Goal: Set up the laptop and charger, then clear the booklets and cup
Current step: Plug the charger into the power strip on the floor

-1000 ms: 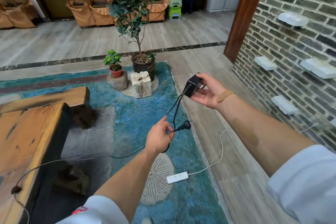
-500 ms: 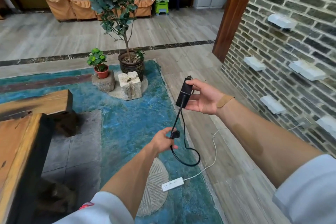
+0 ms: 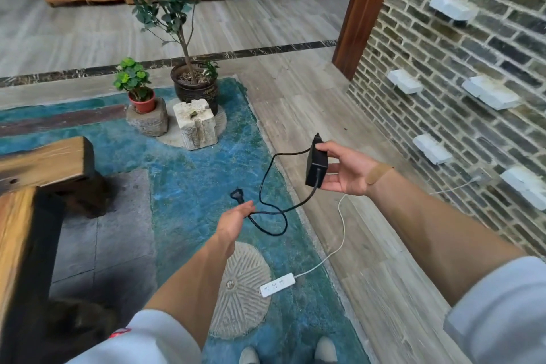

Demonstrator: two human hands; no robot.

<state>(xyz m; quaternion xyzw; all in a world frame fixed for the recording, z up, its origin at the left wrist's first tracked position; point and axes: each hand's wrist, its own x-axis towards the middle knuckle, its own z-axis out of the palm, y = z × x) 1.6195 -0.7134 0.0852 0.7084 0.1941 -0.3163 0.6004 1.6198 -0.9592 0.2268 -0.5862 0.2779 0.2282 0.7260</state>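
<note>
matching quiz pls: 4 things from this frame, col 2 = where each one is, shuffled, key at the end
1. charger brick
2. black plug
3. white power strip
4. red pot

A. on a stone block
B. lying on the blue floor
C. gripped in the right hand
D. sticking up past the fingers of the left hand

Pairs: 1-C, 2-D, 3-B, 4-A

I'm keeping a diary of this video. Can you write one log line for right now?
right hand holds charger brick | left hand holds cable near plug | power strip on floor, nothing plugged in
</note>
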